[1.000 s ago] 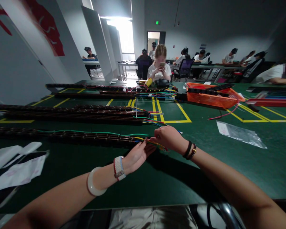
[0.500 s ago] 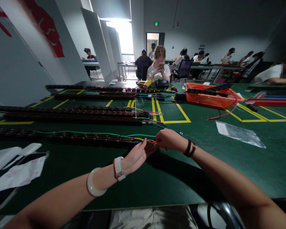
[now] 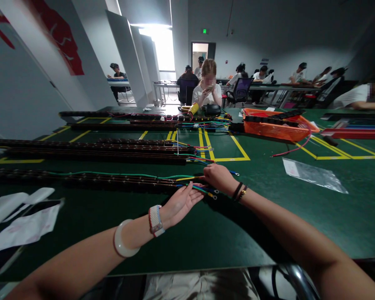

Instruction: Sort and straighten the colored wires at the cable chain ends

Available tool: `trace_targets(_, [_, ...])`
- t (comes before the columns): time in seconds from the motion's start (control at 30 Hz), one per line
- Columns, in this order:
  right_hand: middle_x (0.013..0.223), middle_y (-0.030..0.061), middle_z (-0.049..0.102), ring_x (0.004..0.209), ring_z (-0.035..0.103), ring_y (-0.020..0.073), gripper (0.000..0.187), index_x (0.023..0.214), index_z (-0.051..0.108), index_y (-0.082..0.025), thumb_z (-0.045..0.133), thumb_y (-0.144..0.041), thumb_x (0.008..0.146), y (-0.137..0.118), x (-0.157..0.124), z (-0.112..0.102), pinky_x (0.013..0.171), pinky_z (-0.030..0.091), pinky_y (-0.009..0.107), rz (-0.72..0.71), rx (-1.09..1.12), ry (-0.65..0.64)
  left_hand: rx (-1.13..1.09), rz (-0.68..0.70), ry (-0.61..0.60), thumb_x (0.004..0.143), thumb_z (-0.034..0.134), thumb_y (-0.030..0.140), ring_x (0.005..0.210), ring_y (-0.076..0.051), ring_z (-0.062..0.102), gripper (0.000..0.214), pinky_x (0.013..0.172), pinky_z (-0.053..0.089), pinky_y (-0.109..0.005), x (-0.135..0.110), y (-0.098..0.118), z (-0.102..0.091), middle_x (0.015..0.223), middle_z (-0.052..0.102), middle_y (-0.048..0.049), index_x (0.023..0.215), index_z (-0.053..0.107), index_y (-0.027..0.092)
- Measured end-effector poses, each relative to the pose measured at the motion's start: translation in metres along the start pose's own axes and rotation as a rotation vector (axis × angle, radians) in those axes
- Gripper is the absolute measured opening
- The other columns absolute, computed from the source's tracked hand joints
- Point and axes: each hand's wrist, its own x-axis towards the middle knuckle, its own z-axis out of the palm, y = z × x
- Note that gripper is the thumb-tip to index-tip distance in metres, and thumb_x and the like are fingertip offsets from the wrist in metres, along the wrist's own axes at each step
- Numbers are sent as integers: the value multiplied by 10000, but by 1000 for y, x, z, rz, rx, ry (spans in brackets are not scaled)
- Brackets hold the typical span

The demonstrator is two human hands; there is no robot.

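Note:
In the head view, a long black cable chain with wires along it lies crosswise in front of me. My left hand is at its right end, palm up and fingers stretched. Blue and green wires lie between its thumb and fingers. Their ring terminals stick out to the right. My right hand is just beyond, with curled fingers closed on a yellow wire; its fingertips are partly hidden. A green wire runs along the chain's top toward this hand. Past it, a blue wire's terminal shows.
More cable chains lie farther back on the green table. An orange basket stands at the back right, with a clear plastic bag nearer me. White packaging lies at left. A person sits opposite.
My right hand has shifted slightly left and away from me. The left hand's fingers have straightened, and the blue and green wires with their ring terminals now show clearly.

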Motion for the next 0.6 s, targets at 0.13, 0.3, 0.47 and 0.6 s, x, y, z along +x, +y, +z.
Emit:
trace_targets(0.13, [868, 103, 671, 788, 623, 185, 283, 818, 657, -131, 525, -372, 882, -1, 2, 4, 649, 403, 242, -27, -46, 22, -13, 3, 20, 913, 452, 187, 1011, -197, 628, 159, 1011, 419, -389, 1, 0, 0, 1002, 670, -132, 908, 584, 97])
trace_targets(0.3, [836, 102, 672, 750, 635, 185, 343, 818, 648, -141, 484, -432, 895, -2, -6, -18, 619, 411, 238, -23, -41, -21, -6, 2, -19, 912, 451, 188, 1007, -184, 626, 169, 1020, 406, -381, 2, -2, -3, 1021, 672, -126, 931, 601, 115])
trace_targets(0.47, [802, 108, 671, 728, 647, 198, 292, 832, 654, -135, 539, -401, 860, -20, -22, -32, 617, 436, 244, -111, -43, -82, -47, 17, 23, 904, 446, 152, 887, -160, 652, 178, 1020, 409, -380, 3, -4, -5, 943, 689, -94, 887, 621, 125])
trace_targets(0.6, [829, 137, 675, 775, 654, 233, 156, 851, 662, -112, 558, -226, 827, -34, -29, -23, 655, 470, 281, -166, -127, -103, -29, -7, 29, 897, 474, 181, 904, -174, 648, 176, 1016, 412, -372, 3, -4, -5, 927, 693, -101, 875, 636, 116])
